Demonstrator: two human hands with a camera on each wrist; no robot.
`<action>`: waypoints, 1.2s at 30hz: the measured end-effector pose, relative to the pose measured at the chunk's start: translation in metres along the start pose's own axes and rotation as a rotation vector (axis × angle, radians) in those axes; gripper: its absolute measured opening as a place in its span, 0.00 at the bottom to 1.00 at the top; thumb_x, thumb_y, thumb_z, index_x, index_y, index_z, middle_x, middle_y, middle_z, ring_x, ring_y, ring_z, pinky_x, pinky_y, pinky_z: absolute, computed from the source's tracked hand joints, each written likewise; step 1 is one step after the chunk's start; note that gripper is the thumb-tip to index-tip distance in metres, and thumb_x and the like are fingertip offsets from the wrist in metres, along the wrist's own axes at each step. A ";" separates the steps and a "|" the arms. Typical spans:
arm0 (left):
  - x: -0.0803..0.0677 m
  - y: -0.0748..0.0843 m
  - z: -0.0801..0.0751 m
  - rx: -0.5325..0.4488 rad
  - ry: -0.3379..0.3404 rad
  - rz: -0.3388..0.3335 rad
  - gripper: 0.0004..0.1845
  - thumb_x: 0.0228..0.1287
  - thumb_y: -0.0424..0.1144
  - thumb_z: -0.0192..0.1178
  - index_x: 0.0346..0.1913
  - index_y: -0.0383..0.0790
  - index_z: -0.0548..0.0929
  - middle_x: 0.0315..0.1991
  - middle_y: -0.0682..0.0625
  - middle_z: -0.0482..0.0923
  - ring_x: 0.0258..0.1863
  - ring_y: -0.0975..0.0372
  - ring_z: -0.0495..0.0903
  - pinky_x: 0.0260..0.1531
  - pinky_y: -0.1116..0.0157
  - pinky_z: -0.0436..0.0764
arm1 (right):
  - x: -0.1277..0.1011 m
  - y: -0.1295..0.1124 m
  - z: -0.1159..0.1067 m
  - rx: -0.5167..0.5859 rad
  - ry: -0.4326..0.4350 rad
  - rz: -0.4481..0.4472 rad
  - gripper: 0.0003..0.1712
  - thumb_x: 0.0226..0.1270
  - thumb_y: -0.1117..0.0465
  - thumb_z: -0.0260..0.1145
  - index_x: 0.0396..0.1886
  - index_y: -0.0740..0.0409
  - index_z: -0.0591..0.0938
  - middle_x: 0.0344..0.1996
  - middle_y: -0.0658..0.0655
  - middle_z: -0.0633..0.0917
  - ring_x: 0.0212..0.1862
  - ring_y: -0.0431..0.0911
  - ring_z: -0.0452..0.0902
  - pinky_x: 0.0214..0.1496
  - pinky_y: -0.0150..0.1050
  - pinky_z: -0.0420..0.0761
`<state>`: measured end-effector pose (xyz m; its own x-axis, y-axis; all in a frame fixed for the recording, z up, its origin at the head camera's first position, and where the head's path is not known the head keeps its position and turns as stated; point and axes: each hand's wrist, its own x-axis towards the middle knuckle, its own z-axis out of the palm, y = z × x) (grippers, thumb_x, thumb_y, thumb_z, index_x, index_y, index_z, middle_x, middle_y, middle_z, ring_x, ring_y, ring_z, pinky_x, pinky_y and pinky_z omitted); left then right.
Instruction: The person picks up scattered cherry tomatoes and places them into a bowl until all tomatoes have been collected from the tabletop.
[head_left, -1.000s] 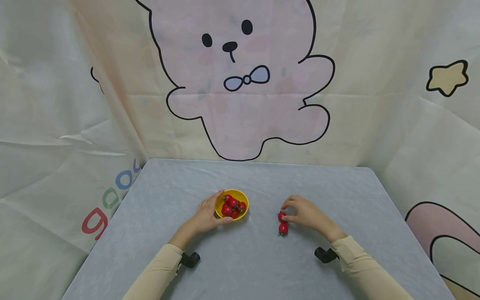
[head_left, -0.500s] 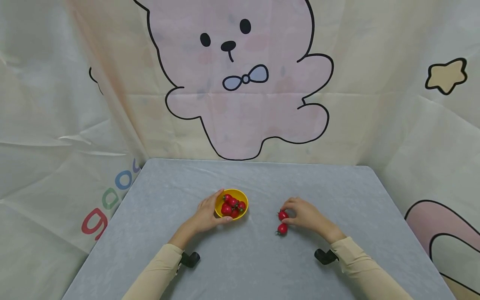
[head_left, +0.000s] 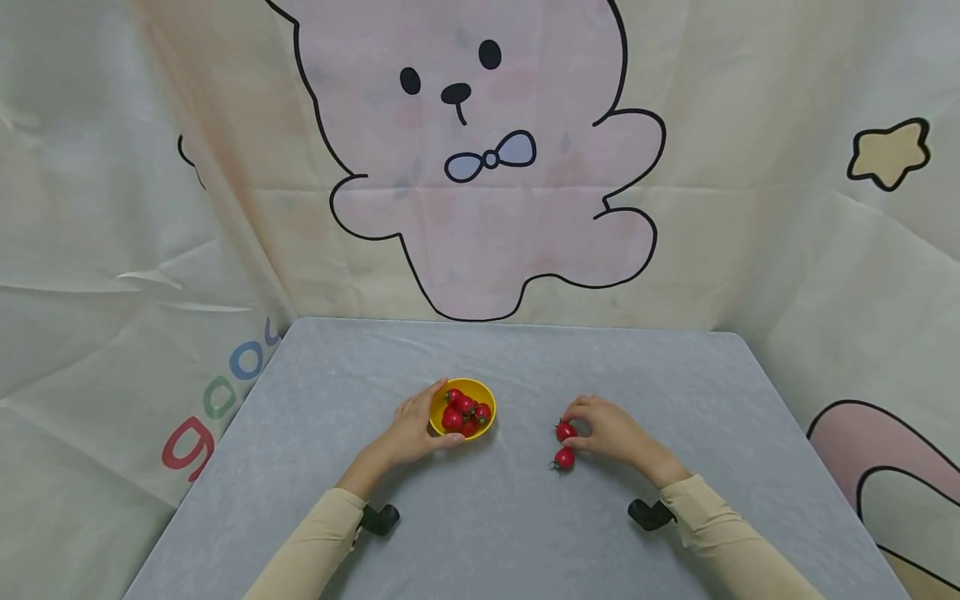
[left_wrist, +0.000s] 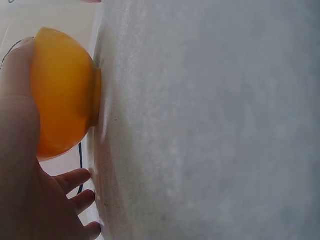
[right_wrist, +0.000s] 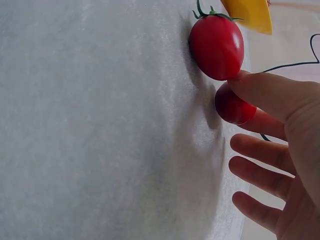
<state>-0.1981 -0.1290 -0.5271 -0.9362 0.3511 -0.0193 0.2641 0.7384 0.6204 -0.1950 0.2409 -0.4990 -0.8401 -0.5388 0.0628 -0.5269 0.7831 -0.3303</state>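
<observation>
1. Grey surface [head_left: 525, 533], cartoon-bear backdrop [head_left: 487, 167] behind its far edge.
2. Left hand [head_left: 408, 433] cups yellow bowl [head_left: 483, 398] of tomatoes near mid-surface; grip curled round the wall.
3. Right hand [head_left: 611, 429] pinches one tomato [head_left: 565, 431]; a second tomato [head_left: 564, 457] lies loose just nearer the front edge.
4. Risk: the round fruit could slip from the pinch or get nudged and roll off.

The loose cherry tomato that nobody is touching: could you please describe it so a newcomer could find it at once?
On the grey table, look right of the yellow bowl to the right hand. Two red tomatoes lie there: the pinched tomato sits between finger and thumb, and the free tomato lies just nearer the person, untouched, green stem showing.
</observation>
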 end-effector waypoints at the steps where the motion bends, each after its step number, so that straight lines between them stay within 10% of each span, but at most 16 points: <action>1: 0.000 0.000 0.000 0.000 0.000 0.000 0.57 0.53 0.67 0.67 0.79 0.51 0.49 0.78 0.45 0.56 0.76 0.47 0.57 0.76 0.41 0.51 | 0.000 -0.001 0.000 -0.001 0.000 0.001 0.19 0.55 0.50 0.77 0.45 0.52 0.87 0.45 0.51 0.85 0.51 0.49 0.81 0.56 0.50 0.81; 36: -0.001 0.000 -0.001 -0.011 -0.008 -0.005 0.57 0.54 0.66 0.67 0.79 0.51 0.48 0.78 0.46 0.56 0.77 0.47 0.56 0.75 0.41 0.51 | 0.049 -0.033 -0.020 0.000 -0.011 -0.020 0.18 0.58 0.49 0.75 0.46 0.48 0.86 0.49 0.51 0.85 0.54 0.49 0.79 0.59 0.49 0.81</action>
<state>-0.1978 -0.1299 -0.5263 -0.9355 0.3522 -0.0285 0.2572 0.7339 0.6287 -0.2214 0.1947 -0.4661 -0.8277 -0.5581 0.0592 -0.5440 0.7718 -0.3291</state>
